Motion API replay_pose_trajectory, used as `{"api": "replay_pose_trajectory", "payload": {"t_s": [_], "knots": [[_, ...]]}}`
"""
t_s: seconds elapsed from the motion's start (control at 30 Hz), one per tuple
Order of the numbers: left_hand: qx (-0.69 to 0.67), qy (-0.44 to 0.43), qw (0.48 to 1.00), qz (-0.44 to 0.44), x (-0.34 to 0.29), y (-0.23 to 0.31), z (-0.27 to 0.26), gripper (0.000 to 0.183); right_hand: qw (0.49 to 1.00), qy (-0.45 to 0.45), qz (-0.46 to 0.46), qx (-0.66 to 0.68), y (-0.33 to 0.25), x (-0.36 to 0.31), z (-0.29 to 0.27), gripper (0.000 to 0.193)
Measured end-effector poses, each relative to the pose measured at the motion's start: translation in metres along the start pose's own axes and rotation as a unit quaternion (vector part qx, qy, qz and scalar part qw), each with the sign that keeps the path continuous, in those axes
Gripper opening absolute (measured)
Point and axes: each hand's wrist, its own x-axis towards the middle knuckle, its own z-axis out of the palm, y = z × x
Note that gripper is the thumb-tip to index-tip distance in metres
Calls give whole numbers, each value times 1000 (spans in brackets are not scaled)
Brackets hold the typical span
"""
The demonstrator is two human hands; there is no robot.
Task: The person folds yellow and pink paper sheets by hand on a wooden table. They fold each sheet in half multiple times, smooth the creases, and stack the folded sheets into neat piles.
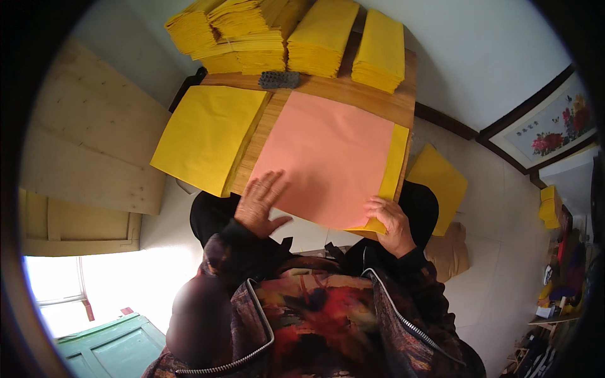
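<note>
A large pink sheet (328,157) lies on the wooden table in front of me, with a strip of yellow paper (394,160) showing along its right side and near right corner. My left hand (258,203) is at the pink sheet's near left edge, fingers spread, slightly blurred and holding nothing. At the near right corner, my right hand (389,222) has its fingers bent over the edge, pinching the yellow paper where it sticks out. To the left lies a stack of yellow sheets (211,135), its near end jutting past the table edge.
Thick bundles of yellow paper (321,38) stand along the table's (353,91) far side, with a dark grey knobbly object (278,79) before them. More yellow sheets (441,186) and a brown bag-like item (449,255) are at the right, below the table. Wooden boards (94,126) lean at the left.
</note>
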Motion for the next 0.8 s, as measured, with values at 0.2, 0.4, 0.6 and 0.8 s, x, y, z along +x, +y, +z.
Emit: {"api": "replay_pose_trajectory", "payload": {"t_s": [0.2,0.4,0.6,0.8], "knots": [[68,-21,997,21,15,10,26,61,1000,-12,-10,0,6,-5,-1,23],[27,-44,998,46,11,-8,22,44,998,-49,-7,-44,-3,-12,-10,26],[29,-27,997,67,15,-10,21,35,983,-134,40,-120,-29,-23,-31,47],[-9,8,994,106,22,-13,23,22,990,-114,41,-68,-61,-24,-24,57]]}}
